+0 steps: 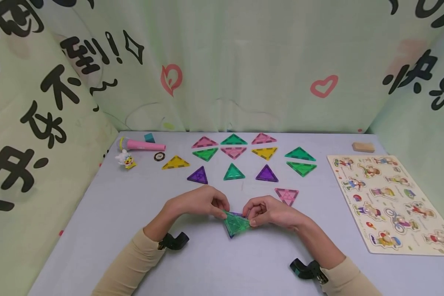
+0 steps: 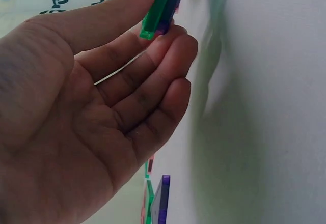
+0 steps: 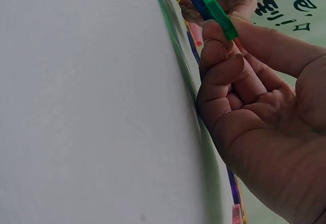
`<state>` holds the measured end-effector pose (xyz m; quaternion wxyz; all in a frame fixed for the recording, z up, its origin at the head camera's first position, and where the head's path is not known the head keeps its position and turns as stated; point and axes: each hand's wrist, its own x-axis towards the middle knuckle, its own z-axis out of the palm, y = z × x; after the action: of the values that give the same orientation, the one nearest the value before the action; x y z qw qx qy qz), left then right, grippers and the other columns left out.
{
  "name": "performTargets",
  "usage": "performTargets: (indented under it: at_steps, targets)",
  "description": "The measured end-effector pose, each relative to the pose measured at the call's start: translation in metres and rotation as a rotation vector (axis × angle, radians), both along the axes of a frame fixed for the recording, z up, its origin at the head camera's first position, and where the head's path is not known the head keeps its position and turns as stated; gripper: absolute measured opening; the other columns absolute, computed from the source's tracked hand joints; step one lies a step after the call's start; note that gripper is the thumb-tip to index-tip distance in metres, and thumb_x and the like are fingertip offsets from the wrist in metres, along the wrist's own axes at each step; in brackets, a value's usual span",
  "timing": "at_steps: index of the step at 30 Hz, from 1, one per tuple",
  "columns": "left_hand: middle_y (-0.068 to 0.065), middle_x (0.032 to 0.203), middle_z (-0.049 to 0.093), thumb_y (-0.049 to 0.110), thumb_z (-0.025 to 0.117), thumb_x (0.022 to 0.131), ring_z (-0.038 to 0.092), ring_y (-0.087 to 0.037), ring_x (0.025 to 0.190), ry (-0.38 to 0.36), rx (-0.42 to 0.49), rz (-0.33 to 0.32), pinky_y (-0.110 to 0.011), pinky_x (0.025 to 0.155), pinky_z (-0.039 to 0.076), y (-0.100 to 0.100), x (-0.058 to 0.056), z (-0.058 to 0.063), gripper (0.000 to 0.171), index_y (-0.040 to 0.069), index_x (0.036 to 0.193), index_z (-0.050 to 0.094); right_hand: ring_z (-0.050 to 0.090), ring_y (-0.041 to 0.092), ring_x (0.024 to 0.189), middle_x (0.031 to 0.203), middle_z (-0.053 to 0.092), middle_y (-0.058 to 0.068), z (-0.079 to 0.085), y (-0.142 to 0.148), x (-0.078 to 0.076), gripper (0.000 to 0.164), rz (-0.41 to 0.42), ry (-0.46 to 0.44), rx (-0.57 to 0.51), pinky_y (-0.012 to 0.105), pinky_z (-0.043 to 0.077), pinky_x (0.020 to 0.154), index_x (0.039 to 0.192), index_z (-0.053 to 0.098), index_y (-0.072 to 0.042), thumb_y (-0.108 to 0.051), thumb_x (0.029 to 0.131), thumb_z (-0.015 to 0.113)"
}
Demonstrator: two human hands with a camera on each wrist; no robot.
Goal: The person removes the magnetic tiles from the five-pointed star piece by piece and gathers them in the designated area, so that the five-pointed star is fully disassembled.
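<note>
Between the two hands a translucent green triangular magnetic tile [image 1: 236, 225] lies against a purple triangular tile [image 1: 231, 236], which shows only at its edges. Thumb and fingers of my left hand [image 1: 203, 202] pinch the pair at its left corner. At the right corner my right hand [image 1: 271, 211] pinches it the same way. Both wrist views show the stack edge-on, green tile [image 2: 154, 15] on the thumb side and purple [image 3: 196, 1] on the finger side. A pink triangular tile [image 1: 286, 195] lies just beyond the right hand, partly covered by it.
Several triangular tiles lie behind the hands, including a green one [image 1: 234, 172] and a purple one [image 1: 267, 174]. At the back left are a pink toy microphone [image 1: 146, 145] and a small figurine [image 1: 126, 159]. A picture puzzle board [image 1: 385, 191] and wooden block [image 1: 363, 147] occupy the right.
</note>
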<state>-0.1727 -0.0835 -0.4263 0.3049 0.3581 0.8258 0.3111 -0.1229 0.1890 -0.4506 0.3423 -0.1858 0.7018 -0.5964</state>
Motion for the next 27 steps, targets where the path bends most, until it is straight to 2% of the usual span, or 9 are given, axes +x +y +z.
performTargets:
  at_steps: [12, 20, 27]
  targets:
    - [0.010, 0.080, 0.070, 0.017, 0.077, 0.087, 0.059, -0.007, 0.072, -0.025, 0.058, -0.002, -0.024, 0.070, 0.051, 0.0017, 0.0014, -0.0020, 0.008, 0.024, 0.087, 0.074, 0.059, 0.009, 0.075, 0.083, 0.065, 0.001, 0.0011, -0.0015, -0.0005, 0.029, -0.027, 0.002, 0.043, 0.026, 0.050, 0.075, 0.114, 0.062, 0.003, -0.004, 0.087, 0.067]
    - [0.008, 0.077, 0.069, 0.013, 0.077, 0.086, 0.059, -0.007, 0.069, -0.029, 0.111, -0.016, -0.024, 0.066, 0.051, 0.0020, 0.0008, -0.0021, 0.004, 0.016, 0.086, 0.074, 0.054, 0.010, 0.075, 0.080, 0.062, -0.002, 0.0026, -0.0039, 0.0008, 0.025, -0.031, 0.027, 0.103, 0.025, 0.049, 0.072, 0.115, 0.066, 0.000, -0.015, 0.095, 0.061]
    - [0.007, 0.076, 0.069, 0.012, 0.077, 0.086, 0.060, -0.009, 0.069, -0.029, 0.124, 0.006, -0.025, 0.066, 0.050, 0.0026, 0.0015, 0.0000, 0.004, 0.014, 0.085, 0.073, 0.055, 0.012, 0.076, 0.081, 0.060, 0.001, 0.0033, -0.0038, 0.0015, 0.025, -0.006, 0.057, 0.104, 0.027, 0.051, 0.073, 0.115, 0.068, -0.003, -0.019, 0.099, 0.059]
